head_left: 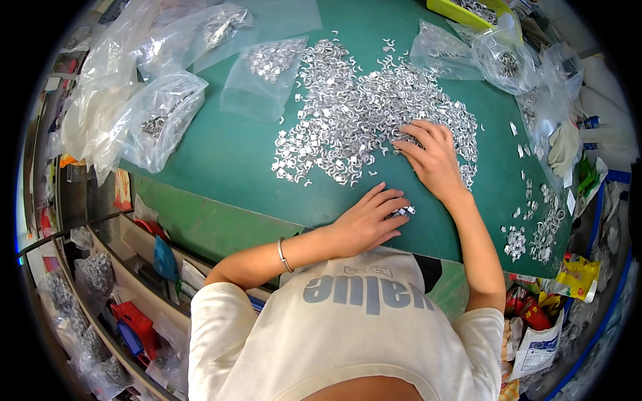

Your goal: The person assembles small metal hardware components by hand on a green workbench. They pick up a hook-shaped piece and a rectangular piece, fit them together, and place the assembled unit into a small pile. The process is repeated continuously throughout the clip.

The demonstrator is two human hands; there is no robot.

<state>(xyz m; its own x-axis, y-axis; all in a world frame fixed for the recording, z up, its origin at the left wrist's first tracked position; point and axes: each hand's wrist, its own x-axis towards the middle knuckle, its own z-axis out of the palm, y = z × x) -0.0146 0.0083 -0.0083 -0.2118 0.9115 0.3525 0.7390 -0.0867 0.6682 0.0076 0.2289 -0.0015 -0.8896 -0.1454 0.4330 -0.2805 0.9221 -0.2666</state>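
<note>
A wide heap of small silvery metal pieces (334, 100), many of them curved, lies on the green tabletop (221, 174). At the heap's near right side, my right hand (431, 154) reaches palm down with its fingers apart and bent over the pieces, its fingertips touching them. Closer to me, by the table's near edge, my left hand (368, 220) is cupped low on the surface. A few metal pieces (404, 210) show between its curled fingers; how many lie under the palm is hidden.
Clear plastic bags (164, 120) with metal pieces stand at the left, and a flat bag (264, 73) lies beside the heap. More bags (505, 63) and a yellow-green tray (468, 12) sit far right. Small piles (548, 227) lie near right. Drawers (107, 247) flank my left.
</note>
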